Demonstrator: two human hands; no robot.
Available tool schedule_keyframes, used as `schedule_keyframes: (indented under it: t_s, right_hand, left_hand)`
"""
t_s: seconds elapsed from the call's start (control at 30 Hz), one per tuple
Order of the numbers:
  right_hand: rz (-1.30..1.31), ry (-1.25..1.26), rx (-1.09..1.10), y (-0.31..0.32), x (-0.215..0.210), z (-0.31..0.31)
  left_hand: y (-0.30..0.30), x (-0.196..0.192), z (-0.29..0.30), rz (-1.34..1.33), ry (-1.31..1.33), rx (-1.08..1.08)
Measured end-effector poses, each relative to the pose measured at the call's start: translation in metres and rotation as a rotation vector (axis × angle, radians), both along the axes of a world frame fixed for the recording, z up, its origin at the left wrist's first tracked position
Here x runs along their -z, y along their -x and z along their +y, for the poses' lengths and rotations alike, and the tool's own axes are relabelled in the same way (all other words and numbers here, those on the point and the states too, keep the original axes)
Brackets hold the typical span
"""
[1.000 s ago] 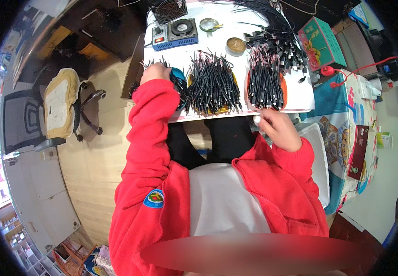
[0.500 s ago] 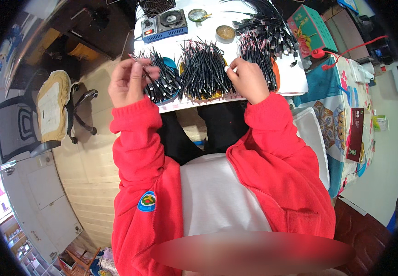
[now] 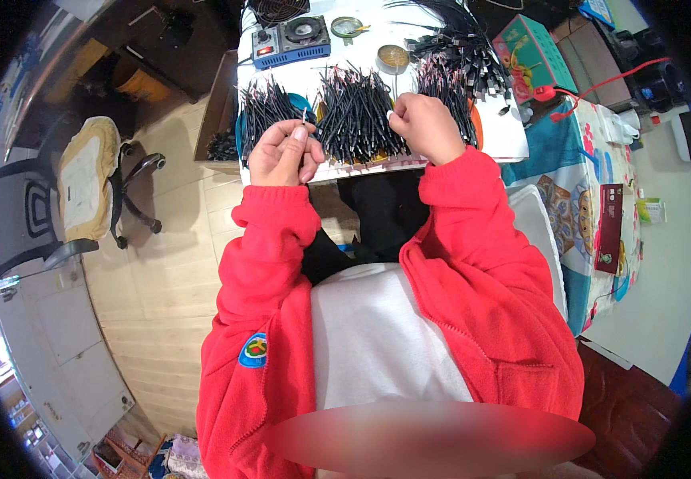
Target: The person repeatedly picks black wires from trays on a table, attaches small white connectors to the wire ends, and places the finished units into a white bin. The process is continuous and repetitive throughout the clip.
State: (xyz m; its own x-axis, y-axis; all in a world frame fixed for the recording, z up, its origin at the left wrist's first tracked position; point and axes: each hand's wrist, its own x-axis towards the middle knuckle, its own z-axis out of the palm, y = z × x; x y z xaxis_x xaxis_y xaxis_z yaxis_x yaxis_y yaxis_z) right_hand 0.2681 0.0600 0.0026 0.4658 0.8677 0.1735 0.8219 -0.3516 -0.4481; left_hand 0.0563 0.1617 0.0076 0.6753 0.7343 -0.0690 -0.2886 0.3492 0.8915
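Both forearms [image 3: 272, 227] reach forward. The left hand [image 3: 283, 156], palm turned inward, pinches thumb [image 3: 296, 139] against index finger; the right hand [image 3: 433, 129], back upward, curls its fingers [image 3: 407, 105], their tips seemingly pinched though partly hidden.

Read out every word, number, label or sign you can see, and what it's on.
Nothing quotable; the lettering is too small.
Green box: print, too small.
Dark red box: pale print, too small.
Blue-edged jacket badge: marks, too small.
Black cables: no lettering visible.
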Motion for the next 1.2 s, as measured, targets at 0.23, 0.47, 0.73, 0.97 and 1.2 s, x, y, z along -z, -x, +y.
schedule_keyframes:
  t_s: [0.23,0.47,0.73,0.97,1.2]
  right_hand:
    - [0.444,-0.355,-0.062,0.05,-0.04,-0.034]
    - [0.44,-0.31,-0.198,0.088,-0.036,-0.065]
    - [0.315,-0.289,-0.343,0.08,-0.027,-0.079]
    - [0.45,-0.262,-0.382,0.073,-0.031,-0.082]
    - [1.118,-0.426,-0.39,0.056,-0.054,-0.071]
  left_hand:
    - [-0.018,-0.005,-0.017,-0.071,0.23,0.039]
    - [-0.02,-0.017,-0.039,-0.274,0.293,0.164]
    - [-0.018,-0.016,-0.061,-0.212,0.238,0.106]
    - [-0.016,-0.014,-0.066,-0.145,0.212,0.098]
    - [-0.006,-0.015,-0.064,-0.118,0.095,0.307]
